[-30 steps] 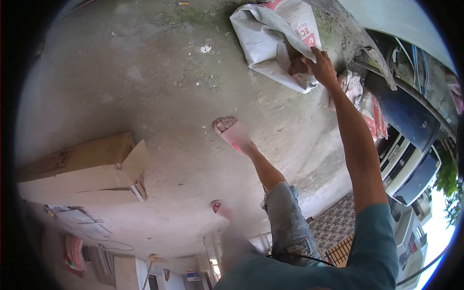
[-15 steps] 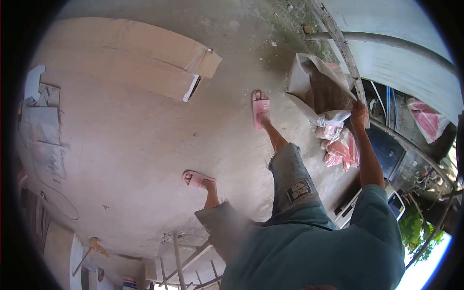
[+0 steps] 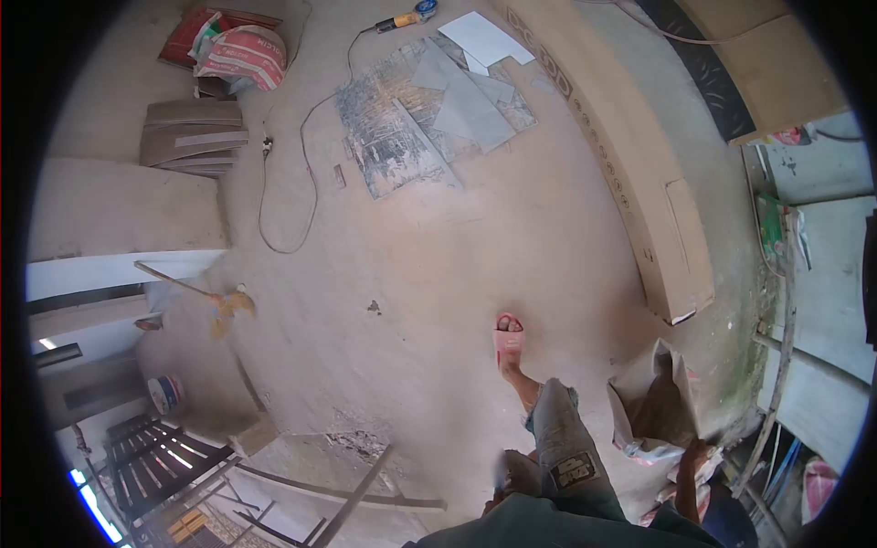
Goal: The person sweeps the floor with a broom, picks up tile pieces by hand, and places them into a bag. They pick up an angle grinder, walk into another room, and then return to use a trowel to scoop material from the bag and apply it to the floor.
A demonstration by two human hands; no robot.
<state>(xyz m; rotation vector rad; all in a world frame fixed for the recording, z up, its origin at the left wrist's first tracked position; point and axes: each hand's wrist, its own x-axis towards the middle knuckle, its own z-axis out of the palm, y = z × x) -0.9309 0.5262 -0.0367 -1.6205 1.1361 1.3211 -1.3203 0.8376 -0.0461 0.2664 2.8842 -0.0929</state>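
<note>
a head-worn view looks steeply down on a bare, dusty concrete floor (image 3: 429,274). at the lower right edge of the floor, the person's right hand (image 3: 696,453) is closed on the lower rim of a crumpled grey-white plastic sack (image 3: 639,411), fingers clamped on the material. the sack stands on the floor with its mouth gaping and a brown inside showing, just beside the person's leg in cut-off grey denim shorts (image 3: 565,447). the left hand is out of sight, so its state cannot be told. a foot in a pink rubber slide sandal (image 3: 508,344) is planted on the floor, near the sack on its left.

a long flat brown cardboard box (image 3: 630,183) lies along the right edge of the floor, one end near the sack. towards the far edge lie loose grey floor tiles (image 3: 457,105), with a yellow and blue power tool (image 3: 406,15) beyond them and its thin black cable (image 3: 306,173) curling across the floor. in the far left corner sit a red and white printed bag (image 3: 242,50) and a stack of grey boards (image 3: 196,137). a straw broom (image 3: 215,297) lies at the left edge.
</note>
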